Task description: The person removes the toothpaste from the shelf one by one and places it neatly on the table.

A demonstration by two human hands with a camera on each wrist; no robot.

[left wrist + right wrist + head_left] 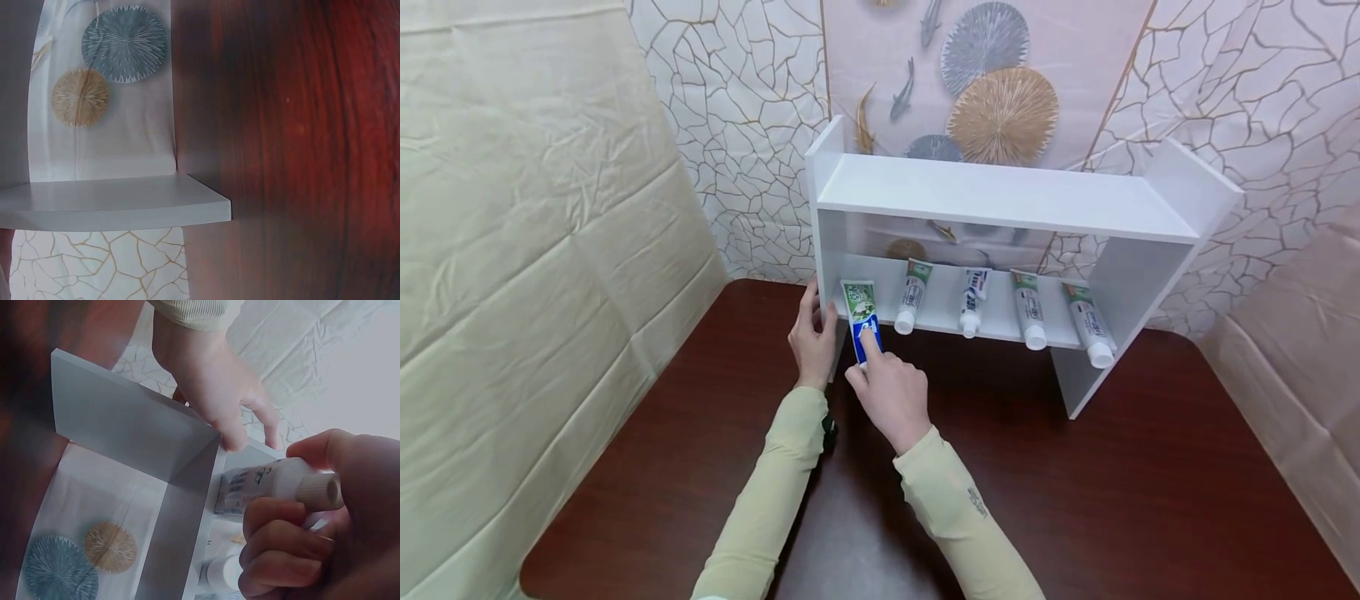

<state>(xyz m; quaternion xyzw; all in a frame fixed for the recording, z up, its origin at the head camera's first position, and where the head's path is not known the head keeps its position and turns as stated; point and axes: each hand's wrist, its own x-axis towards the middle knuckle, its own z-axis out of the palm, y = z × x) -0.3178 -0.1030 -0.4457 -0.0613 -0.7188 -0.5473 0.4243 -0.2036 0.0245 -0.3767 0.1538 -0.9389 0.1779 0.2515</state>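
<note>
My right hand [891,392] grips a blue and green toothpaste tube [860,304] by its lower, capped end. In the right wrist view, the thumb and curled fingers surround the tube [247,482] near its ribbed cap [317,491]. The flat end of the tube lies over the left end of the white shelf's lower board [936,310]. My left hand [811,343] holds the front edge of the left side panel [823,242], thumb and fingers astride it. Only a sliver of that hand shows at the left wrist view's edge.
Along the lower board, several toothpaste tubes lie in a row, caps forward, among them a green and white one [913,292] and a mostly white one [973,300]. The upper board [1000,193] spans above them. The shelf stands on a dark red-brown table [1120,500] before a patterned wall cloth.
</note>
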